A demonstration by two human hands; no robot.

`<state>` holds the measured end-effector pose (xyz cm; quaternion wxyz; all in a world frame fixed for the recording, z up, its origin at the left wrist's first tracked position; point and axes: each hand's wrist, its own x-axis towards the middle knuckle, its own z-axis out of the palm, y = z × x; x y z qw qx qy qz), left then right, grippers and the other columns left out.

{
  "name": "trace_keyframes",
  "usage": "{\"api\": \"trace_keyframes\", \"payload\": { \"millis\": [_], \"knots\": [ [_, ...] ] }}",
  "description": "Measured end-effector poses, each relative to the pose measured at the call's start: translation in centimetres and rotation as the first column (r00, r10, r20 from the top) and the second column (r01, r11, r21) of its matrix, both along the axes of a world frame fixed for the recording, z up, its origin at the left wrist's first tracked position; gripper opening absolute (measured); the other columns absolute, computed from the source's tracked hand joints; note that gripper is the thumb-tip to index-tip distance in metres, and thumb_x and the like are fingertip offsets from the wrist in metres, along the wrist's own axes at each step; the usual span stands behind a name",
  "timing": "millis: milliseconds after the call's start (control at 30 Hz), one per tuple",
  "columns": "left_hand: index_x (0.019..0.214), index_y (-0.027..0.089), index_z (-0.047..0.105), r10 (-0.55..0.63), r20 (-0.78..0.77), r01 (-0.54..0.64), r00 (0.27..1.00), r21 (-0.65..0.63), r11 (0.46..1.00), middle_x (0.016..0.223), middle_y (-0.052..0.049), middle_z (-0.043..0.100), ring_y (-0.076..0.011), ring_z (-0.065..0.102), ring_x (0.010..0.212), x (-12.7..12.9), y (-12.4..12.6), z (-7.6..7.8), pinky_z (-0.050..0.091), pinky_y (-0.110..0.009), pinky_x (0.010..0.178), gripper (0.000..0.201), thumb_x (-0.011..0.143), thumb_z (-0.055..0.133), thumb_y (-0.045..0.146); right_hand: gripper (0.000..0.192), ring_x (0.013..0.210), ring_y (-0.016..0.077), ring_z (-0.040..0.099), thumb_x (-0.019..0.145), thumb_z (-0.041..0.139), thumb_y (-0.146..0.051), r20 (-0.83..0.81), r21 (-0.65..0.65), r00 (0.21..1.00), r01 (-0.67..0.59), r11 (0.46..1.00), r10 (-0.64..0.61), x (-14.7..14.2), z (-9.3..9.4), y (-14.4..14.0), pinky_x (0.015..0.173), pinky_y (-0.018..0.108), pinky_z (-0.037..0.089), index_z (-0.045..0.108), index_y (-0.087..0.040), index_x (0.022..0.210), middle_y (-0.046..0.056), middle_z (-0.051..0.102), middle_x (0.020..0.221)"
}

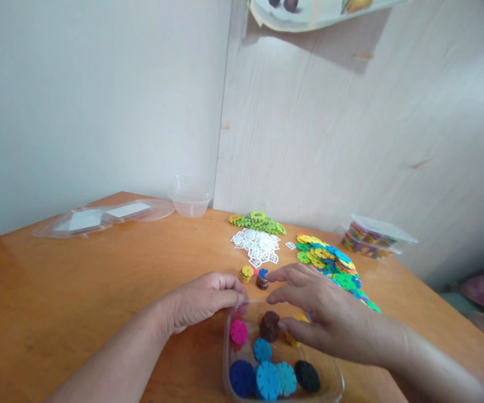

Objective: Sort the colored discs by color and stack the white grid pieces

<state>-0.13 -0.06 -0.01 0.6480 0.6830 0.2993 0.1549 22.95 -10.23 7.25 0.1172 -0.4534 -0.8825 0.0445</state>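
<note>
While no brand or readable writing shows anywhere, two white labels on the clear lids at the far left of the wooden table are too small to make out. The left hand rests on the table with its fingers curled together at the near rim of a clear plastic tub — whether they pinch the rim or something small cannot be told. The right hand hovers over the tub with fingers spread apart and nothing visibly held; it hides part of the tub's contents, including a yellow piece. Inside lie round toothed discs: a pink disc, a brown disc, several blue discs and a dark disc. The tub's near edge is cut off by the frame. Just beyond the fingertips stand two small stacks of discs. Farther back lie white square pieces, a green pile, a mixed-colour pile, an empty clear bowl and a lidded box of pieces. A poster at the top is cut off.
</note>
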Motion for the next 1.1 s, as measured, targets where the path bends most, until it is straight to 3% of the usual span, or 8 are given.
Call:
{"api": "trace_keyframes", "payload": {
  "millis": [267, 533, 800, 1100],
  "knots": [
    [0.088, 0.014, 0.066, -0.001, -0.004, 0.001, 1.000, 0.010, 1.000, 0.080, 0.001, 0.060, -0.0126, 0.049, 0.077, -0.1, 0.0, -0.2, 0.035, -0.026, 0.075, 0.022, 0.081, 0.060, 0.034, 0.020, 0.096, 0.0189, 0.059, 0.087, 0.058, -0.023, -0.043, 0.001, 0.996, 0.075, 0.997, -0.075, 0.4, -0.8, 4.5, 0.088, 0.036, 0.045, 0.068, -0.025, 0.104, 0.004, 0.068, 0.099],
    [0.091, 0.015, 0.067, 0.017, -0.052, -0.015, 0.998, 0.031, 0.999, 0.084, 0.000, 0.063, -0.0136, 0.051, 0.079, -0.1, 0.0, -0.2, 0.037, -0.027, 0.078, 0.024, 0.080, 0.060, 0.035, 0.037, 0.103, 0.0242, 0.058, 0.081, 0.065, -0.041, 0.095, -0.065, 0.988, 0.129, 0.989, -0.123, -0.7, -2.1, 9.1, 0.089, 0.036, 0.044, 0.069, -0.023, 0.113, 0.009, 0.067, 0.107],
    [0.091, 0.015, 0.067, 0.003, -0.041, -0.002, 0.999, 0.041, 0.999, 0.086, -0.001, 0.066, -0.0148, 0.054, 0.081, -0.1, 0.0, -0.1, 0.038, -0.027, 0.078, 0.025, 0.080, 0.059, 0.036, 0.039, 0.103, 0.0254, 0.057, 0.079, 0.065, -0.041, 0.179, -0.074, 0.977, 0.129, 0.989, -0.114, -1.3, -2.9, 10.3, 0.086, 0.035, 0.042, 0.069, -0.023, 0.113, 0.009, 0.067, 0.108],
    [0.090, 0.016, 0.066, 0.008, -0.047, -0.006, 0.999, 0.048, 0.999, 0.082, 0.000, 0.062, -0.0137, 0.050, 0.077, -0.1, 0.0, 0.0, 0.037, -0.026, 0.076, 0.026, 0.079, 0.060, 0.038, 0.032, 0.099, 0.0232, 0.058, 0.075, 0.067, -0.032, 0.140, -0.077, 0.982, 0.136, 0.988, -0.124, -1.3, -2.9, 10.3, 0.083, 0.033, 0.043, 0.069, -0.021, 0.105, 0.007, 0.067, 0.104]
  ]
}}
